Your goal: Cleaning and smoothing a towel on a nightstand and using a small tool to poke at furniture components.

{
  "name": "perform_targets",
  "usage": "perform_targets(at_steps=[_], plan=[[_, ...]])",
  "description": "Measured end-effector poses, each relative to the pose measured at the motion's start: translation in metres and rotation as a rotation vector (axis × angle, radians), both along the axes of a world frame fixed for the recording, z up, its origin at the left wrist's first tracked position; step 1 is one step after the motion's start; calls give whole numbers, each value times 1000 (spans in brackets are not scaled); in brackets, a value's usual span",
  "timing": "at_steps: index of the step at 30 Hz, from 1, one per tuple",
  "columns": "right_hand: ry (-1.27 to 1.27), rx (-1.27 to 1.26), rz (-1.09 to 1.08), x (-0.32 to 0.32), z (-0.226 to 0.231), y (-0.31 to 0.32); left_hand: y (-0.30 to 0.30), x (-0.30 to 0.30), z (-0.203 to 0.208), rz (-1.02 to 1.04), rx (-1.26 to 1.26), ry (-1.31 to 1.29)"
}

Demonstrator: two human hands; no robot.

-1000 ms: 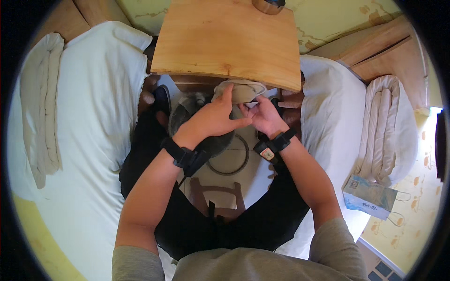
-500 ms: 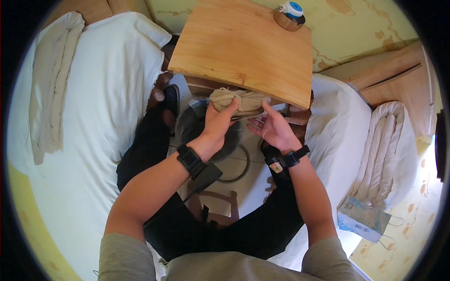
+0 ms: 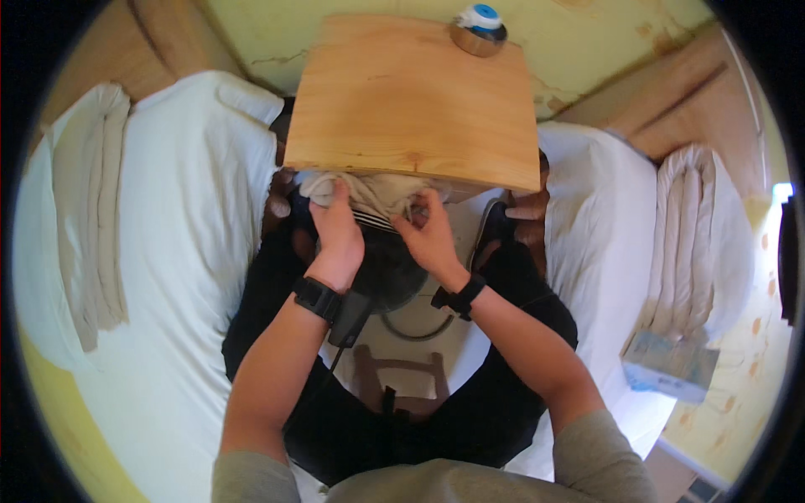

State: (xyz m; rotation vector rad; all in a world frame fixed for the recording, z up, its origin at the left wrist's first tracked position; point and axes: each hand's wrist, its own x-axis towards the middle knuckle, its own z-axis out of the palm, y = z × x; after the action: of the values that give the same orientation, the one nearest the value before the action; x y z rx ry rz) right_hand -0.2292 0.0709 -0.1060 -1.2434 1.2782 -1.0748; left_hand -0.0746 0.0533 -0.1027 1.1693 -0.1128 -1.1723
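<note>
A bundled beige cloth (image 3: pixel 381 191) is at the front of a wooden bedside cabinet (image 3: pixel 411 101), partly under its overhanging top. My left hand (image 3: pixel 338 233) grips the bundle's left end, thumb on top and the other fingers mostly hidden. My right hand (image 3: pixel 430 241) pinches the cloth near its right end, fingers bent. Black-and-white striped fabric (image 3: pixel 374 220) shows below the beige folds, between my hands. Whether it belongs to the same piece I cannot tell. The cabinet top hides the far side of the bundle.
Under my hands stands a dark round bin (image 3: pixel 390 281). On the cabinet top are a roll of brown tape (image 3: pixel 478 40) and a blue-and-white round item (image 3: pixel 481 17). White-sheeted beds (image 3: pixel 193 184) flank me, with folded quilts (image 3: pixel 683 226). A paper bag (image 3: pixel 671 365) lies at right.
My hands and the cloth have shifted left and a little lower in view. The right hand has gone from loosely spread to pinching the cloth. Striped fabric now shows. The view has shifted too.
</note>
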Motion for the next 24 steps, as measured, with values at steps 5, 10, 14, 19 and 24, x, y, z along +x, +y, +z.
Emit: perform_targets(at_steps=[5, 10, 14, 19, 24], plan=[[64, 118, 114, 2, 17, -3, -17, 19, -12, -4, -26, 58], [-356, 325, -8, -10, 1, -10, -26, 2, -32, -252, 3, 165], [-182, 405, -401, -28, -9, -18, -21, -33, -23, -383, 89, 161], [-434, 584, -390, -51, 1, -23, -16, -49, -6, -388, 83, -73], [-608, 495, -322, -47, -3, -27, -6, -45, 0, -530, 37, -104]])
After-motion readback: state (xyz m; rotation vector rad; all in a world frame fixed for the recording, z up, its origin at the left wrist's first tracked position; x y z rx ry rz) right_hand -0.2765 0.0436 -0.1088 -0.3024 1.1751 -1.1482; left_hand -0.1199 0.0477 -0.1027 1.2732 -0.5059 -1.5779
